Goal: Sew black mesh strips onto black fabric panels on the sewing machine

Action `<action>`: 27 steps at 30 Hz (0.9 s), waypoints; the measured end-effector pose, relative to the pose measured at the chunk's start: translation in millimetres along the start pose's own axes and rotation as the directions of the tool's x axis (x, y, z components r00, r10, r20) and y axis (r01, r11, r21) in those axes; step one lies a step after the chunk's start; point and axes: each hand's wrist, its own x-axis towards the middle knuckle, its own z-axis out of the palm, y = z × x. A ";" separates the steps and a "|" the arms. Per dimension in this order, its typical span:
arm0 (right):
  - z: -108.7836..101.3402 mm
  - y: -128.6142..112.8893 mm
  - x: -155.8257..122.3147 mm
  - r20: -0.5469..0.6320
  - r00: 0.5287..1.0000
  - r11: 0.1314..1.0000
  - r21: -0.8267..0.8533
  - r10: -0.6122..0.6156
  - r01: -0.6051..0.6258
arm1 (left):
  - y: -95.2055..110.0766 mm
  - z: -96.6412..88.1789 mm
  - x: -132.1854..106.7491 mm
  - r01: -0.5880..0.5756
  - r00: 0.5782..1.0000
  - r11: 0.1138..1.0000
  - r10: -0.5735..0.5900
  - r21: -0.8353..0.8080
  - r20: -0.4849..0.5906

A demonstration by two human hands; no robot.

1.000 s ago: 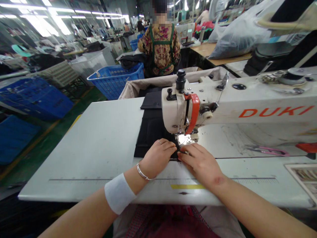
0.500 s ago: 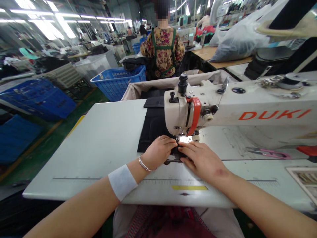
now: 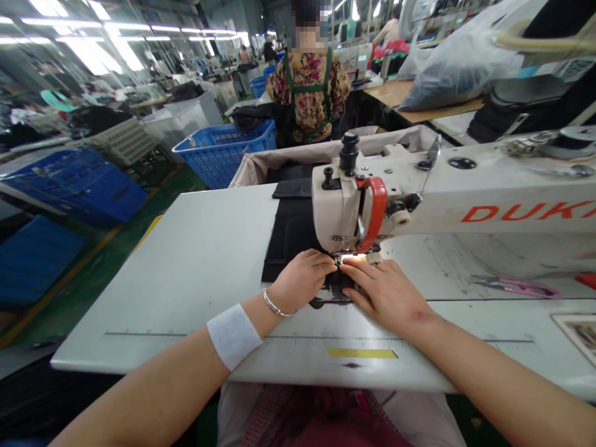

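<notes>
Flat fingers of the left hand and right hand are pressed on black fabric, which is laid under the sewing machine on the white table.

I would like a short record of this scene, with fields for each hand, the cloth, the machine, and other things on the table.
left hand: flat on the black fabric, fingertips close to the needle area
right hand: flat on the fabric's near edge, fingertips under the machine head
black fabric: lies under the sewing machine, reaching to the table's far edge
table: white
scissors: pink handles, on the table to the right
</notes>
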 end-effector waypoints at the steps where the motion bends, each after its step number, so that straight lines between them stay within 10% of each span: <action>1: -0.2 -0.8 0.5 0.007 1.000 1.000 -0.009 0.009 -0.009 | -0.9 0.1 0.0 -0.001 1.000 1.000 0.001 -0.007 -0.001; 27: -0.9 -4.4 9.6 -0.068 0.984 0.969 0.193 0.167 -0.152 | -16.2 6.5 -1.8 0.064 0.993 0.994 -0.072 -0.090 -0.094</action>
